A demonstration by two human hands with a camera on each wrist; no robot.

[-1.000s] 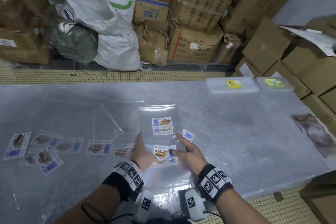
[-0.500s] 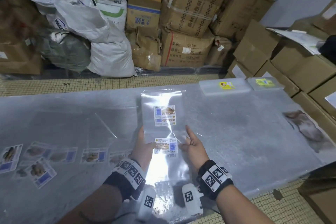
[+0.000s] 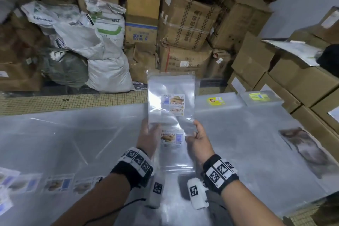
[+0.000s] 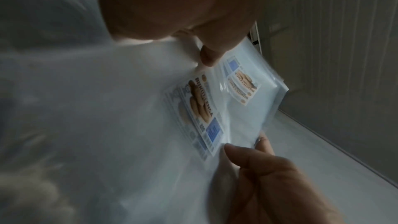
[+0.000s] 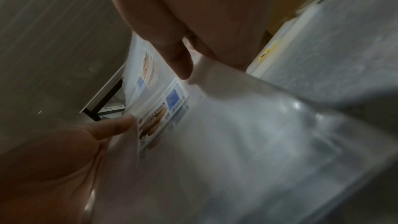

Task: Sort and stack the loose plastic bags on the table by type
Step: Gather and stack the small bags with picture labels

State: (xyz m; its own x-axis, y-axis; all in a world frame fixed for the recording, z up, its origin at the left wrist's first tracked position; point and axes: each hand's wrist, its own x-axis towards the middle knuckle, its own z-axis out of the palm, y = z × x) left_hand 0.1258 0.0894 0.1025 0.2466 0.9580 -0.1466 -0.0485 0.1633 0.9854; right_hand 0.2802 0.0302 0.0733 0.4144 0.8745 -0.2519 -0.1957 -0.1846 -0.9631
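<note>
Since half second ago, both hands' grip raised bag stack [image 3: 171, 97] higher; tilted upright.

Clear plastic bags [image 3: 171, 97] at frame centre: thin glossy film catching white glare, with smooth printed paper labels [image 3: 172, 102] stuck on. The table [image 3: 256, 143], lower half of the frame, lies under a clear plastic sheet, shiny and creased, grey beneath. At upper right, matt brown cardboard boxes [image 3: 185, 24], some taped with glossy strips. At upper left, woven plastic sacks [image 3: 108, 73], white and coarse-looking. Two flat stacks of clear film [image 3: 220, 101] at centre right look smooth, their yellow labels slick. Wrist bands [image 3: 136, 163] at the bottom look like matt black cloth.
</note>
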